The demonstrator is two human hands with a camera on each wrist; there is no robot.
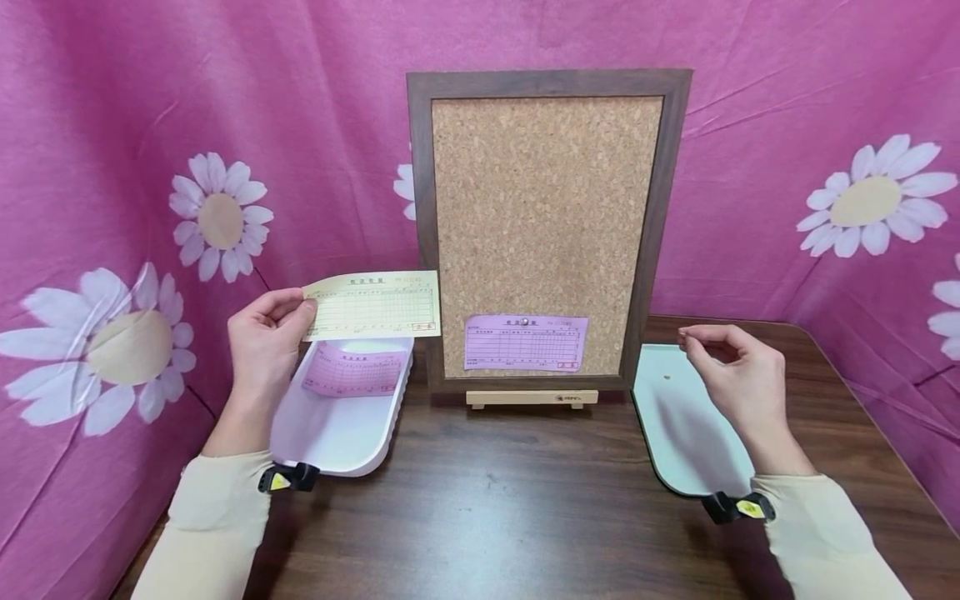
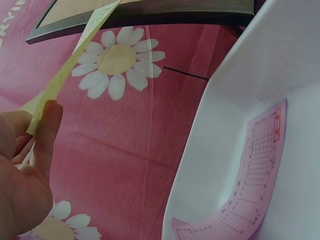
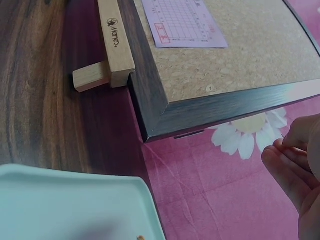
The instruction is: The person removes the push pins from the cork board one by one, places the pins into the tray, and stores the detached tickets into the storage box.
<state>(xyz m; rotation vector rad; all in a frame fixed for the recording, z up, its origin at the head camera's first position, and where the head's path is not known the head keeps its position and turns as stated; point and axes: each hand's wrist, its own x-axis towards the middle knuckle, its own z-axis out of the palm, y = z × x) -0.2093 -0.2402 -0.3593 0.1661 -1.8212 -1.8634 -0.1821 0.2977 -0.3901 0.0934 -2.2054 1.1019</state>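
My left hand point(image 1: 266, 346) pinches a pale yellow receipt slip point(image 1: 375, 307) by its left edge, its right edge near the corkboard's point(image 1: 543, 208) frame. Lower on the cork, a purple receipt slip point(image 1: 525, 346) is fixed by a thumbtack point(image 1: 524, 322) at its top. Over the mint-green tray point(image 1: 697, 442), my right hand point(image 1: 738, 362) has thumb and fingers pinched on a tiny thumbtack, mostly hidden; a thin point point(image 3: 283, 136) shows at the fingertips in the right wrist view. One small brass-coloured thumbtack point(image 1: 667, 377) lies in that tray.
A white basket point(image 1: 337, 437) at the left holds a pink receipt slip point(image 1: 352, 372). The board leans on a small wooden easel stand point(image 1: 532, 398) on the dark wood table point(image 1: 487, 508). A pink flowered cloth point(image 1: 315, 125) hangs behind and at both sides.
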